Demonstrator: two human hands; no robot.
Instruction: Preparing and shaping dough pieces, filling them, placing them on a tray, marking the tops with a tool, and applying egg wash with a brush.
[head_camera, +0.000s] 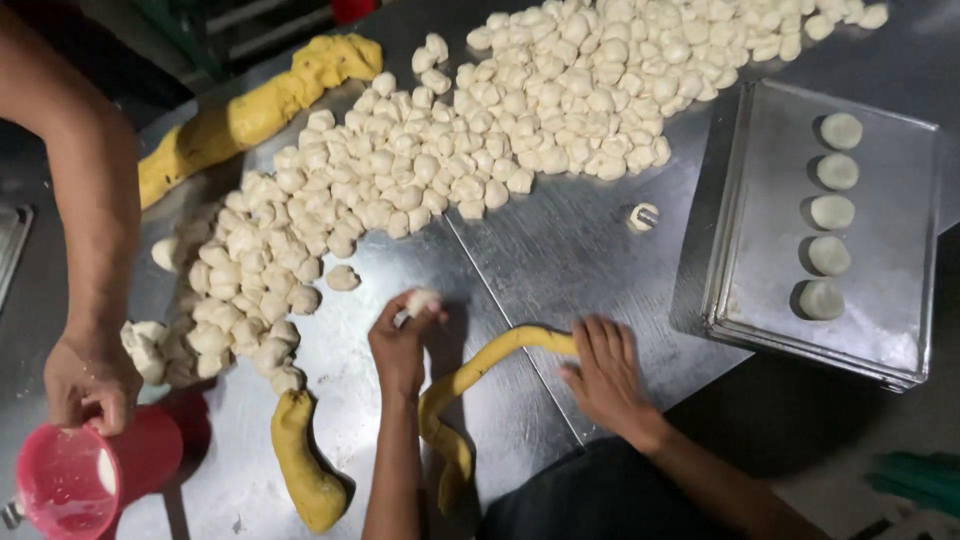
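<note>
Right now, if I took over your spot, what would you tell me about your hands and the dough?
Left hand: grip closed on a small white dough piece.
Right hand: flat and open, pressing on the yellow dough rope.
Another person's hand holds a pink cup at the left.
Done: five white rounds sit in a row on the metal tray.
Left: a big heap of white pieces on the table, plus a short yellow log.

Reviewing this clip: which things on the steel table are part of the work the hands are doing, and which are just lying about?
In hand:
- left hand pinching a white dough piece
- right hand flat on the yellow dough rope
- heap of white dough pieces

Lying about:
- metal tray with five dough rounds
- yellow lump
- yellow roll
- another person's hand on a pink cup
</note>
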